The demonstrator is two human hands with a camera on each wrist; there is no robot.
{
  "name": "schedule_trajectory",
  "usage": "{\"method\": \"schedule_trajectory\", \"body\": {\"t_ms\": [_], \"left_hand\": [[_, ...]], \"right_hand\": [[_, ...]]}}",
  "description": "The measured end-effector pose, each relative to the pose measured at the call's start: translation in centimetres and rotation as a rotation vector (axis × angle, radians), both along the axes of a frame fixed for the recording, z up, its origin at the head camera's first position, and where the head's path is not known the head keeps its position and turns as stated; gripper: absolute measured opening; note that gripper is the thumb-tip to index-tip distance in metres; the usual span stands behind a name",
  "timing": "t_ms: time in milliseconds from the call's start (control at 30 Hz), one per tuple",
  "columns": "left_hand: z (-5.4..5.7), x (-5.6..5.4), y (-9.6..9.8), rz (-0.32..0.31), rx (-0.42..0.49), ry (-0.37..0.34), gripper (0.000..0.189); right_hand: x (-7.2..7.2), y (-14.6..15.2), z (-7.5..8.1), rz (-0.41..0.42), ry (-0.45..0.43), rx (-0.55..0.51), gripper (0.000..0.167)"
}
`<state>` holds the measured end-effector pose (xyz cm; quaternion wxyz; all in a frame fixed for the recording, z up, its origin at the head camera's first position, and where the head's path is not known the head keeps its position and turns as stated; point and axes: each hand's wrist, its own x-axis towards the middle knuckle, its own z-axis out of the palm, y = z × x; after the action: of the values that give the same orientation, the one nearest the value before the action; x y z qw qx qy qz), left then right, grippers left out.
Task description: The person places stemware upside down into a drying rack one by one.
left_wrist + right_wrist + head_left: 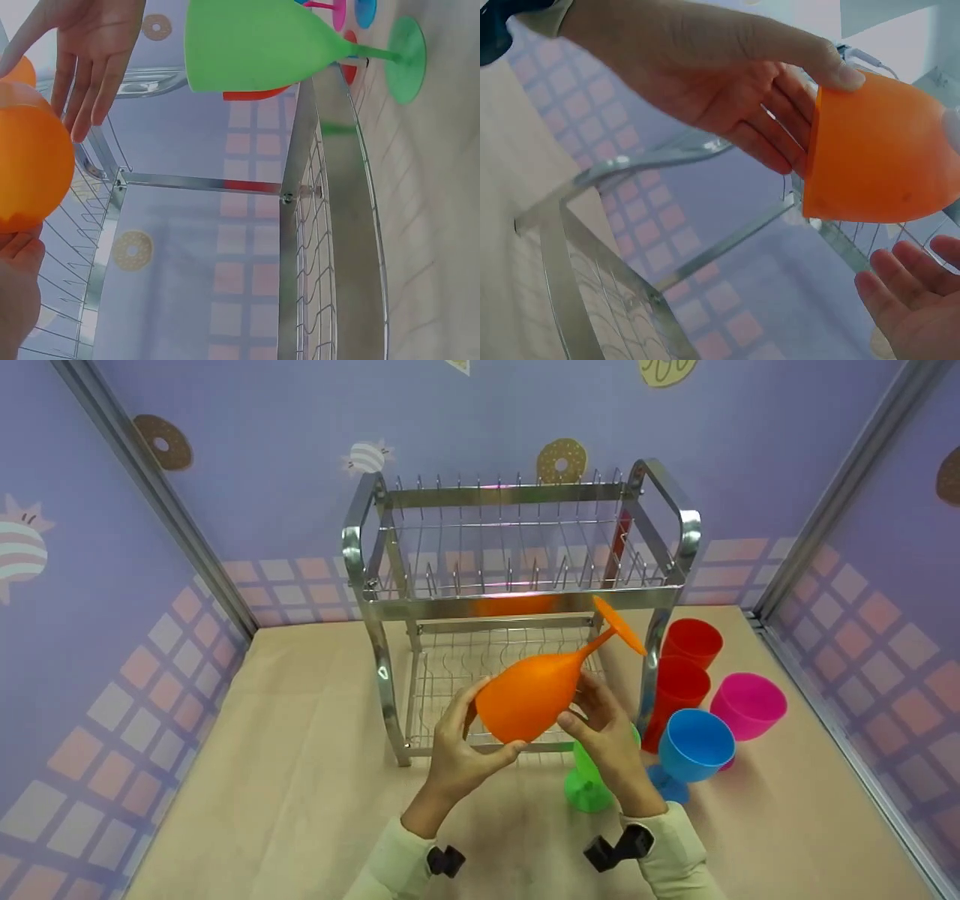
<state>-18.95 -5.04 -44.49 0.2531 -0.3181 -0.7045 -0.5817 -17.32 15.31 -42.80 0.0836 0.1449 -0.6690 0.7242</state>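
Observation:
An orange plastic goblet [525,697] is held tilted in front of the rack, its mouth toward the lower left and its foot up to the right. My left hand [469,742] grips it at the rim, thumb on the near side, as the right wrist view of the goblet [885,150] also shows. Beside the bowl's stem end is my right hand [604,731]. In the left wrist view, that right hand [94,45] has its fingers extended, with the thumb near the bowl. Contact there is unclear. A green goblet [587,787] stands below the right hand, partly hidden by it.
A two-tier metal dish rack [517,604] stands behind the hands. At its right are a blue goblet [697,742], a pink goblet [750,705], a red goblet [681,682] and another red goblet [694,639]. Patterned walls enclose the cloth-covered table [300,780].

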Motion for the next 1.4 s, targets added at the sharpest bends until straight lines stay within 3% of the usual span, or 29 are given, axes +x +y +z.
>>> {"method": "schedule_trajectory", "body": {"t_ms": [167,400,633,800,1033,1400], "left_hand": [[-0.4,0.0,0.3,-0.040,0.064,-0.012,0.078],[-0.9,-0.2,0.5,-0.058,0.066,-0.020,0.079],[-0.9,-0.3,-0.5,-0.126,0.006,-0.079,0.084],[-0.7,-0.7,-1.9,-0.115,-0.012,-0.043,0.084],[-0.7,-1.8,-4.2,-0.029,0.016,0.000,0.067],[-0.7,-2.6,-7.1,0.181,0.095,-0.099,0.055]], "right_hand": [[0.0,-0.7,0.6,0.070,-0.004,-0.042,0.070],[-0.1,-1.1,1.0,0.037,-0.028,-0.032,0.070],[-0.6,-1.1,1.0,0.099,0.074,-0.084,0.071],[-0.7,-1.3,1.5,0.098,0.149,-0.065,0.070],[-0.9,-1.3,2.7,0.046,0.232,-0.001,0.065],[-1.4,-1.7,4.8,0.004,0.367,0.069,0.066]]}}
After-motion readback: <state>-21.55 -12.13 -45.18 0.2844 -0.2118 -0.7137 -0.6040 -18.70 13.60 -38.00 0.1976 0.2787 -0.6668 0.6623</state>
